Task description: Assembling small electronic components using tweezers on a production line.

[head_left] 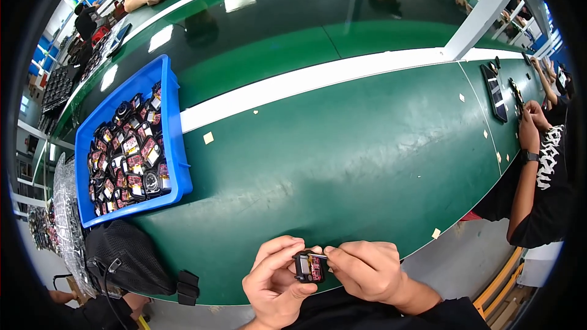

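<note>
My left hand (272,284) is closed around a small black device housing (301,269), held above the table's near edge. Its open side faces up and shows a reddish circuit board (315,267) beside a silvery part. From the right, my right hand (370,270) pinches a thin metal tool (317,255), whose exact kind I cannot make out. The tool lies across the upper edge of the housing, its far end close to my left fingertips.
A blue bin (183,171) full of similar opened devices (131,153) stands at the left. Near it are a black bag (125,260) and a black strap-like piece (188,287). Beyond the white divider (318,75) runs a conveyor belt (269,36). A co-worker (538,165) works at the right.
</note>
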Tool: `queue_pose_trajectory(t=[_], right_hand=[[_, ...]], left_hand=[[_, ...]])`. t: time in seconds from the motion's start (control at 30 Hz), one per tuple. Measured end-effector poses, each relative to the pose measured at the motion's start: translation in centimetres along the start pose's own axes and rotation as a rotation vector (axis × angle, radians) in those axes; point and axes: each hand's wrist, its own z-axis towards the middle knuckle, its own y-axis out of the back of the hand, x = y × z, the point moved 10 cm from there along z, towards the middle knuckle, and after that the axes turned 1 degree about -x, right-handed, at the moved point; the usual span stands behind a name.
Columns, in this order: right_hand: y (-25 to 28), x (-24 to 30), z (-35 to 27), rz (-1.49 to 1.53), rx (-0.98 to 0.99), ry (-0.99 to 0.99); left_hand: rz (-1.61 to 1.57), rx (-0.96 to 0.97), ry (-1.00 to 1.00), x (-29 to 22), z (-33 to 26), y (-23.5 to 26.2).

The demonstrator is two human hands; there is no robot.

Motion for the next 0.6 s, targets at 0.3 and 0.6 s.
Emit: queue_pose_trajectory(t=[0.3,0.6], right_hand=[[0.08,-0.09,-0.04,0.021,0.008,-0.006],[0.61,0.09,-0.44,-0.010,-0.043,-0.005]], left_hand=[[-0.043,0.011,0.031,0.03,-0.10,-0.21],[-0.004,0.013,-0.005,-0.43,-0.17,-0.24]])
